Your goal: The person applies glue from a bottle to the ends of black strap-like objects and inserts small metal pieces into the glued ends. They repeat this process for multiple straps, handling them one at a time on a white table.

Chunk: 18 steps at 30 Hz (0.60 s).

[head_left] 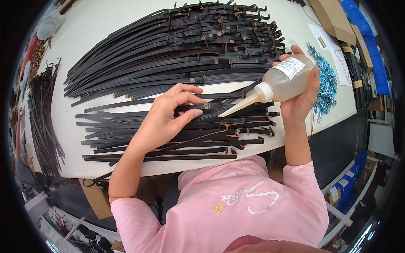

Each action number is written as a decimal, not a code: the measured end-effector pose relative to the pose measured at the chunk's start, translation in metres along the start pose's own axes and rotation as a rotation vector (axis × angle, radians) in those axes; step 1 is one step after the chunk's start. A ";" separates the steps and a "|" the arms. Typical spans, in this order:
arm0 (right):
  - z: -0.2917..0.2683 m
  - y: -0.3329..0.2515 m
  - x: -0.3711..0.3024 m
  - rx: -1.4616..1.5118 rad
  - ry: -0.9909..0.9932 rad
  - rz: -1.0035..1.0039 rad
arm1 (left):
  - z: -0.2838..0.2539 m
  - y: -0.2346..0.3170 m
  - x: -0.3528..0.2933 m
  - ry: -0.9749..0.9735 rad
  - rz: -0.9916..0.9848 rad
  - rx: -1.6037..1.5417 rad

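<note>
My right hand (300,99) is wrapped round a squeeze bottle (280,86) of cloudy, pale liquid with a white label. The bottle is tilted so that its long, pale nozzle points down and left, its tip just above the black straps. Thumb and fingers of my left hand (162,114) pinch a black leather strap (214,104) a little left of that tip. Around it lies a near group of similar straps (122,137), roughly side by side. A larger set of black straps (139,52) fills the far part of the table, with bent ends toward the right.
Turquoise chains (326,82) lie piled at the right, near paper sheets (322,36) and a cardboard box (333,19). A bundle of dark straps (44,114) hangs over the left side of the white table (69,145).
</note>
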State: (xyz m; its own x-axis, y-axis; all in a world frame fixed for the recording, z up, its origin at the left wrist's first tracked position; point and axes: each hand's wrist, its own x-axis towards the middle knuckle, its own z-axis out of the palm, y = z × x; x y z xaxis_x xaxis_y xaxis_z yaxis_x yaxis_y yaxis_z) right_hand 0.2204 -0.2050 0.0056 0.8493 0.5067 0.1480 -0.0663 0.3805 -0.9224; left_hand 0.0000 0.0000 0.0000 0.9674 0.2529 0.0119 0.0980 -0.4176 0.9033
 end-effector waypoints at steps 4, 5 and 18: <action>-0.005 0.000 -0.005 0.006 0.027 -0.111 | 0.017 0.003 0.004 0.122 -0.012 0.034; -0.007 0.000 -0.006 0.011 0.025 -0.144 | 0.022 0.004 0.005 0.140 -0.036 0.048; -0.033 0.013 -0.046 -0.455 -0.121 -0.775 | 0.032 -0.005 0.006 0.213 0.023 0.116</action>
State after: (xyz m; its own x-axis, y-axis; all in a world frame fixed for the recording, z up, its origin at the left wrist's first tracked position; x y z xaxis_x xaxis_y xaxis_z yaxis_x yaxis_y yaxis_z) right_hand 0.1974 -0.2492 -0.0249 0.5071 0.3235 0.7989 0.7362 0.3193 -0.5967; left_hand 0.0128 -0.0247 -0.0182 0.8996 0.4158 0.1331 0.1149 -0.5196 0.8467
